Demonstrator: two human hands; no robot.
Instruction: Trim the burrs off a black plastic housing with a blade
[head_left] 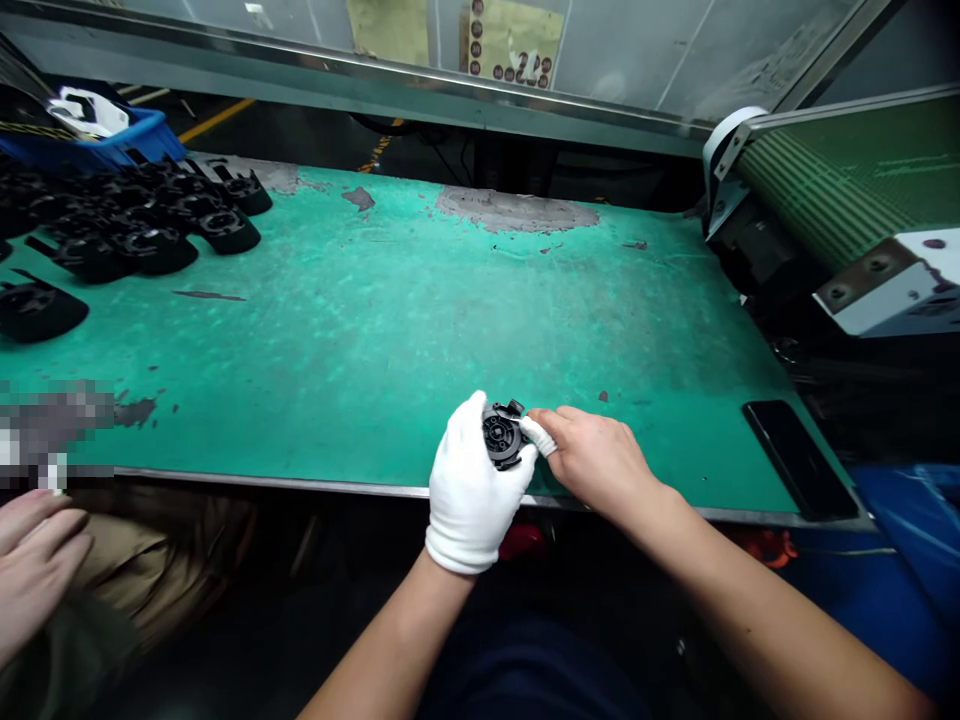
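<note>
My left hand (471,490), in a white glove, holds a small round black plastic part (501,436) just above the near edge of the green table (390,330). My right hand (592,458) is bare except for a white wrap on the fingertip, and its fingers touch the right side of the same part. Both hands meet at the part, close to the table's front rim.
A heap of similar black parts (142,225) lies at the far left beside a blue bin (112,140). A black phone (796,458) rests at the right front corner. A green conveyor (847,180) rises at the right. Another person's hand (34,560) is at the lower left.
</note>
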